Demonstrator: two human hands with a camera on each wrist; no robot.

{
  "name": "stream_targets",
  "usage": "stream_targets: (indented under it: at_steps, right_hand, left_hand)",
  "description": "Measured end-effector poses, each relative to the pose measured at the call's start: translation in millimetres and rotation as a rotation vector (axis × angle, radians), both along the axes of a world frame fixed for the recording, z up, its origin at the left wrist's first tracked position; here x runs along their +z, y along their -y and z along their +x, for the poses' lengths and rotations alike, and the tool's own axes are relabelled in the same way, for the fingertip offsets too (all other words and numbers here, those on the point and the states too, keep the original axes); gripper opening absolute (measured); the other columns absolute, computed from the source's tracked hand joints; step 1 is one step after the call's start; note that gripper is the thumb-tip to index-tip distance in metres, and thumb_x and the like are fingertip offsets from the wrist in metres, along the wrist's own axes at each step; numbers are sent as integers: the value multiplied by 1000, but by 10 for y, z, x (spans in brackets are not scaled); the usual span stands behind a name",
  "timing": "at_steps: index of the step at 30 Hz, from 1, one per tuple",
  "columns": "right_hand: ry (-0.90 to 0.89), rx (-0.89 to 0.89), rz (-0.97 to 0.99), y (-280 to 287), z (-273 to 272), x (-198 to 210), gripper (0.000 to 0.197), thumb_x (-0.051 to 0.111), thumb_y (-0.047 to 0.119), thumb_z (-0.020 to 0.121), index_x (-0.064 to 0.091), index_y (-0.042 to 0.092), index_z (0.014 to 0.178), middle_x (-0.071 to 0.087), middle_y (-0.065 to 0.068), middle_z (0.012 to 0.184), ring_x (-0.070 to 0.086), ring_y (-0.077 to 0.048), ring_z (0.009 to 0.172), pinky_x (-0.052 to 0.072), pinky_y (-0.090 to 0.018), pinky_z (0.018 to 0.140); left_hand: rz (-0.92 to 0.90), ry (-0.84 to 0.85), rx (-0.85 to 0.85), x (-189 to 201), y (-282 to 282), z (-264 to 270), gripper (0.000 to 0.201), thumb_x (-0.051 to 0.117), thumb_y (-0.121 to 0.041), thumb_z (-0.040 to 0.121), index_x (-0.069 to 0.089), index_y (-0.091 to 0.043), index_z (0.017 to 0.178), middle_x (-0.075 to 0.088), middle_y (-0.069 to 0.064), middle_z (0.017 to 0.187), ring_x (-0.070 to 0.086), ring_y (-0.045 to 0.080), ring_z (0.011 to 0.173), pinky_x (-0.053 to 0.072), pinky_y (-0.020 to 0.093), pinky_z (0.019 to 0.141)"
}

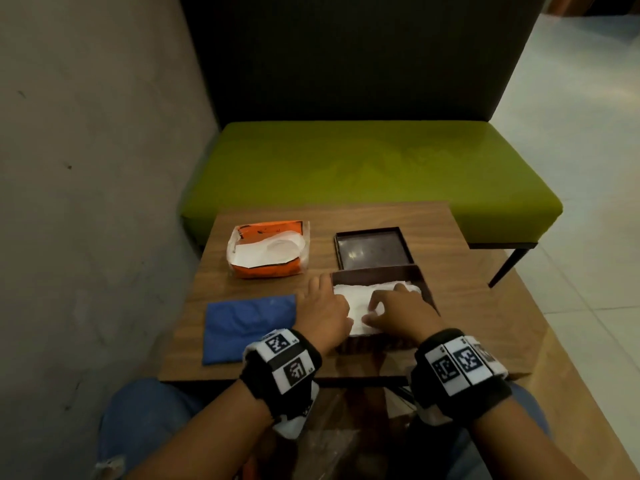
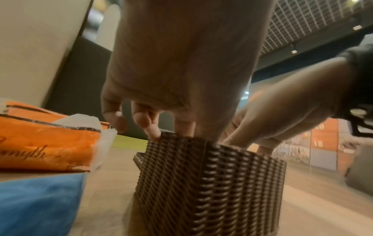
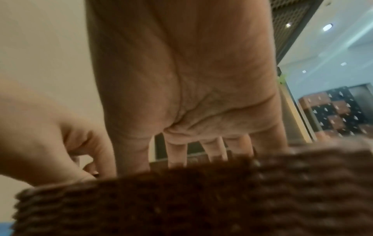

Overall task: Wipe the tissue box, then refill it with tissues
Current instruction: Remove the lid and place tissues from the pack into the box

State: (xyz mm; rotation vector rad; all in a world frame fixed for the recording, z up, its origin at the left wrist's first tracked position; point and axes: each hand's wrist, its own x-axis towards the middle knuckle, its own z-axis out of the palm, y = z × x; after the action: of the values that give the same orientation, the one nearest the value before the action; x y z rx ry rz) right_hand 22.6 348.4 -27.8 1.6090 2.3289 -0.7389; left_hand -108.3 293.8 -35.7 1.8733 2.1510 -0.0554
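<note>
A dark brown woven tissue box [image 1: 427,292] stands open near the table's front, with a white stack of tissues [image 1: 356,296] lying inside. My left hand [image 1: 327,299] is at the box's left wall; its outer fingers hang over the rim [image 2: 155,132] and the thumb side reaches in onto the tissues. My right hand [image 1: 388,306] lies flat on the stack, its fingers [image 3: 177,153] pointing straight down into the box [image 3: 201,199]. The box's dark lid [image 1: 372,249] lies upturned just behind it. A blue cloth [image 1: 249,327] lies flat to the left.
An opened orange tissue pack [image 1: 268,249] sits at the back left of the wooden table [image 1: 485,323], close beside my left hand in the left wrist view [image 2: 46,143]. A green bench [image 1: 363,168] stands beyond the table, and a grey wall [image 1: 86,168] runs along the left.
</note>
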Motion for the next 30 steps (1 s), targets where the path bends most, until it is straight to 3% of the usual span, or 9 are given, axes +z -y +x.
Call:
stream_targets:
  at_steps: [2, 5, 9, 12, 16, 18, 20, 25, 30]
  right_hand:
    - [-8, 9, 44, -13, -33, 52, 41, 55, 49, 90, 54, 31, 126, 40, -10, 137, 37, -34, 129, 36, -41, 105]
    - [7, 19, -24, -25, -62, 19, 41, 56, 51, 88, 54, 36, 126, 39, -10, 139, 37, -33, 130, 33, -43, 107]
    - [70, 48, -96, -15, -105, -51, 45, 58, 48, 86, 52, 37, 129, 40, -9, 141, 42, -31, 129, 34, -45, 108]
    - [109, 78, -83, -24, -115, -74, 43, 53, 48, 89, 54, 35, 129, 45, -7, 140, 44, -28, 128, 34, -44, 108]
    - [140, 76, -89, -22, -123, -98, 41, 50, 49, 89, 53, 38, 129, 48, -5, 139, 44, -29, 128, 27, -53, 111]
    - [145, 72, -90, -12, -116, -84, 43, 48, 49, 90, 51, 39, 132, 46, -5, 141, 43, -30, 129, 27, -52, 112]
    - [133, 69, -93, -2, -104, -66, 44, 48, 50, 91, 50, 38, 133, 44, -6, 142, 44, -29, 129, 31, -48, 110]
    - [121, 61, -86, 26, -85, -39, 43, 46, 50, 92, 51, 38, 133, 45, -6, 141, 47, -28, 125, 36, -42, 104]
    - [143, 77, -72, 27, -95, -19, 44, 45, 53, 92, 50, 39, 133, 45, -6, 141, 47, -28, 125, 34, -46, 107]
  left_hand:
    - [114, 228, 75, 67, -27, -155, 22, 54, -36, 90, 64, -27, 107, 40, 3, 118, 37, 24, 118, 36, 39, 97]
    - [466, 521, 284, 172, -145, -508, 13, 53, -15, 88, 64, -21, 92, 50, 5, 103, 54, 23, 94, 46, 35, 85]
    - [544, 286, 252, 191, -399, -1177, 19, 51, -1, 85, 65, -13, 89, 63, 5, 96, 57, 21, 87, 40, 30, 79]
    - [357, 161, 26, 94, -569, -1561, 15, 62, -2, 80, 66, -12, 91, 67, 8, 94, 61, 27, 91, 43, 32, 79]
    - [69, 51, -116, -110, -667, -1707, 35, 73, -17, 78, 61, -10, 110, 61, 7, 114, 53, 25, 110, 32, 23, 85]
    - [19, 18, -138, -196, -703, -1699, 47, 72, -24, 79, 57, -11, 122, 56, 10, 126, 47, 27, 120, 35, 32, 100]
    - [8, 0, -119, -288, -733, -1692, 54, 69, -30, 82, 51, -12, 130, 50, 12, 132, 43, 28, 125, 31, 36, 105]
    - [32, -6, -84, -447, -808, -1704, 57, 63, -31, 86, 43, -13, 136, 42, 13, 141, 40, 29, 129, 30, 37, 107]
    - [99, 78, -68, -391, -883, -1778, 41, 66, -27, 85, 58, -10, 121, 59, 9, 128, 53, 26, 119, 40, 33, 98]
